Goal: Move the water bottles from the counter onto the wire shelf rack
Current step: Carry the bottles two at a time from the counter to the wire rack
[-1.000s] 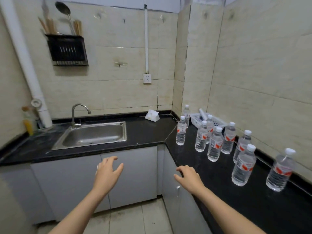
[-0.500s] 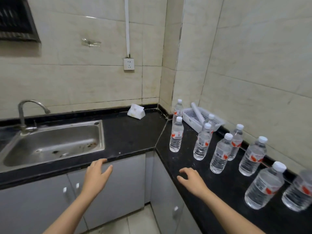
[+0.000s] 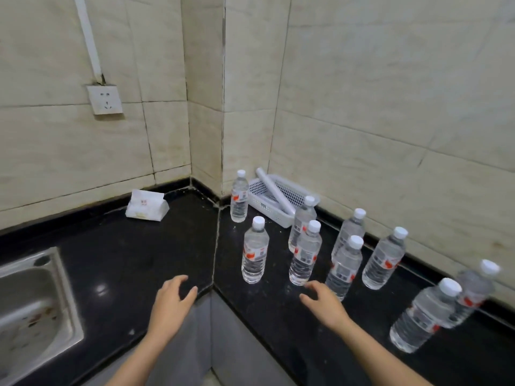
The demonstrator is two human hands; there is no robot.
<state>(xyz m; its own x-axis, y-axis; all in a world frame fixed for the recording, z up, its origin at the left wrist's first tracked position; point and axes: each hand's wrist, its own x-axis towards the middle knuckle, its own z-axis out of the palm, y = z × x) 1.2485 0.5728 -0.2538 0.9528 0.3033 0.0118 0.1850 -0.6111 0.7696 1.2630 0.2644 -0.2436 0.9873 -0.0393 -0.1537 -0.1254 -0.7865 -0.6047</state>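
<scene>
Both hands were out over the black desk [image 3: 133, 254], empty. The left hand [image 3: 172, 299] hung above the desk's inner corner edge, fingers loosely spread. The right hand [image 3: 324, 303] sat over the right wing of the desk with its fingers gently curved around nothing, close to the foot of the middle front bottle [image 3: 305, 253]; whether it touched could not be told.

Nine water bottles [image 3: 255, 254], clear with white caps and red labels, stood upright on that right wing, spread from the corner bottle [image 3: 239, 200] out to two blurred ones [image 3: 425, 316] at the far right.

Behind them a white basket [image 3: 289, 190] lay against the tiled wall with a white tube [image 3: 274, 192] in it. A tissue pack [image 3: 146, 205] lay near the back wall, a steel sink [image 3: 30, 310] lay at the left edge of view, and a socket [image 3: 105, 99] hung on the wall above.
</scene>
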